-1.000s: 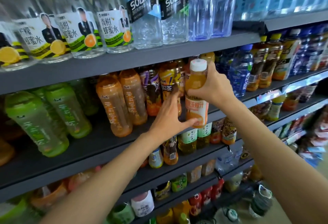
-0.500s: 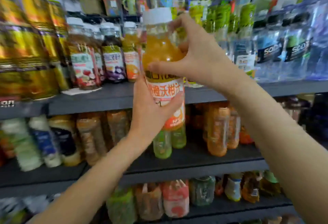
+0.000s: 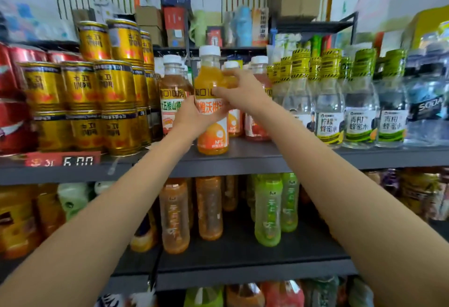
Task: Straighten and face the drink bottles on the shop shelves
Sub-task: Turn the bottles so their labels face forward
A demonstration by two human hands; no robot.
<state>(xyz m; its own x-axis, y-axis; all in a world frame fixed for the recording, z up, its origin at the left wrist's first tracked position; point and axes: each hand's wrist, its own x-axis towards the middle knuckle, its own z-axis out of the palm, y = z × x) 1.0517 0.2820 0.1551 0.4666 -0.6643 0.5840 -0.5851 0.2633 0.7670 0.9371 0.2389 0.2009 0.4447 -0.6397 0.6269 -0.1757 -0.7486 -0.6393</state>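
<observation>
Orange juice bottle (image 3: 212, 122) upright at the front edge of the upper shelf (image 3: 243, 160), base on or just over the edge, can't tell which. Left hand (image 3: 192, 117) wraps the label band from the left side. Right hand (image 3: 239, 92) grips the shoulder from the right, fingers curled round it. Label faces out. White-capped juice bottles (image 3: 173, 92) directly behind it, gold cans (image 3: 80, 102) to the left, clear honey-water bottles (image 3: 330, 102) to the right.
</observation>
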